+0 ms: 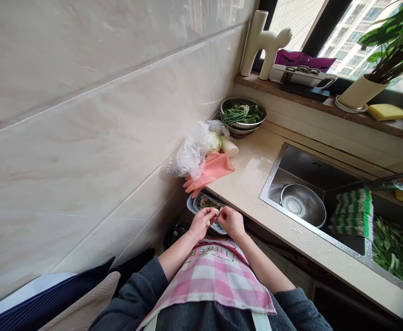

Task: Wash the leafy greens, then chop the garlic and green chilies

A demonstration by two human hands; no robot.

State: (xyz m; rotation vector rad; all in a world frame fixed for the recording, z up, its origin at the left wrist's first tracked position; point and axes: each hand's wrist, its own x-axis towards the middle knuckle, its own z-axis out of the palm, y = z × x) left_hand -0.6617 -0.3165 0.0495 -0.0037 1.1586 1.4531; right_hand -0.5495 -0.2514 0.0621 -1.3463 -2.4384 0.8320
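My left hand (pixel 201 224) is closed, its thumb and fingers pinching a small whitish garlic clove (pixel 216 212). A second pale piece shows lower down, against the same fingers. Close beside it, my right hand (pixel 231 222) has its fingertips pinched together at the clove's right side; what lies between them is too small to make out. Both hands are in front of the apron (pixel 218 271), over a light grey bin (pixel 191 205) with scraps inside. Just beyond the hands, pink rubber gloves (pixel 215 171) lie over the counter's edge.
A clear plastic bag (pixel 190 149), a cut white radish (pixel 229 146) and a bowl of greens (pixel 244 103) stand along the counter (pixel 252 172). To the right, the sink (pixel 273 184) holds a metal strainer (pixel 301 204), a striped cloth (pixel 353 211) and leafy greens (pixel 392 250).
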